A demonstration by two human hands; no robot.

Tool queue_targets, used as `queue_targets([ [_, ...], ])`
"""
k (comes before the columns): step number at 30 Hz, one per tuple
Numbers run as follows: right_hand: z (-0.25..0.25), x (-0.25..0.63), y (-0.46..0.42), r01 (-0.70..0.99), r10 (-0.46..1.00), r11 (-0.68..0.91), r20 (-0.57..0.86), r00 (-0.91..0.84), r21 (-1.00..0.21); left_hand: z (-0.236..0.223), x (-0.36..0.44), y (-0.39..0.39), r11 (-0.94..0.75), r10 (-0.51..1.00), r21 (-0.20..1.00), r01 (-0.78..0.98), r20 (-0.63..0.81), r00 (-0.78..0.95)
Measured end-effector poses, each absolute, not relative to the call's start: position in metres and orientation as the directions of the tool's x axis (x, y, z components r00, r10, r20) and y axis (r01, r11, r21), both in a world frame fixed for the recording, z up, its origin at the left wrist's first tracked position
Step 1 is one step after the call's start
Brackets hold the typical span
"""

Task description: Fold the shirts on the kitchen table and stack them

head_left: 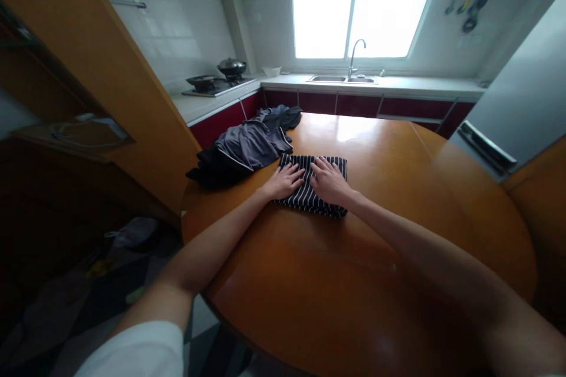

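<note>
A black cloth garment with white stripes (pixel 308 195) lies folded into a flat rectangle on the wooden table; its exact kind I cannot tell. My left hand (pixel 285 181) rests on its left part, palm down with the fingers stretched out. On the right part lies my right hand (pixel 328 179), fingers spread over the cloth. Neither hand grips anything. Just beyond my left hand is a loose heap of dark grey and black clothes (pixel 252 144) with thin white piping.
The round wooden table (pixel 398 182) fills the middle. Behind it stand a counter with a sink (pixel 329 78) and a stove with a lidded pan (pixel 232 66). A refrigerator (pixel 522 88) is at the right, a wooden partition (pixel 132 70) at the left.
</note>
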State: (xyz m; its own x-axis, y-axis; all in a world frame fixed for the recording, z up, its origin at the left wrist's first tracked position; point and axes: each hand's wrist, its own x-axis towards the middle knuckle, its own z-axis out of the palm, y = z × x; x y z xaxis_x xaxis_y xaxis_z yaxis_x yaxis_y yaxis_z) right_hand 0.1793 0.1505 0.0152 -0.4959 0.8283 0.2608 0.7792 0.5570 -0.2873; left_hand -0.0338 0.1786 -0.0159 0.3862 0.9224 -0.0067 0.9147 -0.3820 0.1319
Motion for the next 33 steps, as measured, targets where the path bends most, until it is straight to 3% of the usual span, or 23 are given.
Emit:
queue_targets([
  [4, 0.006, 0.146, 0.189, 0.824, 0.846, 0.524, 0.021, -0.532, -0.214, -0.019, -0.036, 0.179, -0.367, 0.929, 0.112, 0.923, -0.008, 0.37],
  [7, -0.006, 0.159, 0.207, 0.838, 0.849, 0.516, -0.026, -0.528, -0.179, -0.02, -0.036, 0.178, -0.359, 0.931, 0.11, 0.927, -0.03, 0.364],
  [10, -0.013, 0.191, 0.222, 0.867, 0.884, 0.461, 0.01, -0.467, -0.191, -0.018, -0.033, 0.18, -0.338, 0.937, 0.126, 0.933, -0.053, 0.346],
  [14, -0.021, 0.235, 0.24, 0.9, 0.949, 0.305, 0.021, -0.314, -0.311, -0.018, -0.037, 0.191, -0.243, 0.967, 0.178, 0.954, -0.029, 0.252],
  [18, -0.03, 0.267, 0.243, 0.88, 0.977, 0.198, 0.162, -0.14, -0.431, -0.019, -0.054, 0.21, -0.135, 0.99, 0.23, 0.964, 0.006, 0.138],
  [21, -0.029, 0.276, 0.227, 0.809, 0.938, 0.274, 0.332, -0.104, -0.52, -0.019, -0.066, 0.217, -0.171, 0.985, 0.251, 0.953, 0.04, 0.166],
  [24, -0.017, 0.266, 0.195, 0.611, 0.803, 0.553, 0.558, -0.21, -0.567, -0.017, -0.067, 0.215, -0.215, 0.975, 0.225, 0.95, 0.098, 0.198],
  [26, -0.009, 0.252, 0.168, 0.469, 0.664, 0.743, 0.611, -0.431, -0.477, -0.015, -0.064, 0.212, -0.269, 0.958, 0.19, 0.944, 0.15, 0.243],
  [29, -0.003, 0.236, 0.129, 0.376, 0.494, 0.866, 0.436, -0.753, -0.331, -0.016, -0.06, 0.209, -0.319, 0.946, 0.157, 0.935, 0.117, 0.303],
  [33, -0.004, 0.239, 0.092, 0.514, 0.583, 0.802, 0.212, -0.784, -0.305, -0.023, -0.063, 0.213, -0.288, 0.957, 0.148, 0.946, 0.022, 0.288],
])
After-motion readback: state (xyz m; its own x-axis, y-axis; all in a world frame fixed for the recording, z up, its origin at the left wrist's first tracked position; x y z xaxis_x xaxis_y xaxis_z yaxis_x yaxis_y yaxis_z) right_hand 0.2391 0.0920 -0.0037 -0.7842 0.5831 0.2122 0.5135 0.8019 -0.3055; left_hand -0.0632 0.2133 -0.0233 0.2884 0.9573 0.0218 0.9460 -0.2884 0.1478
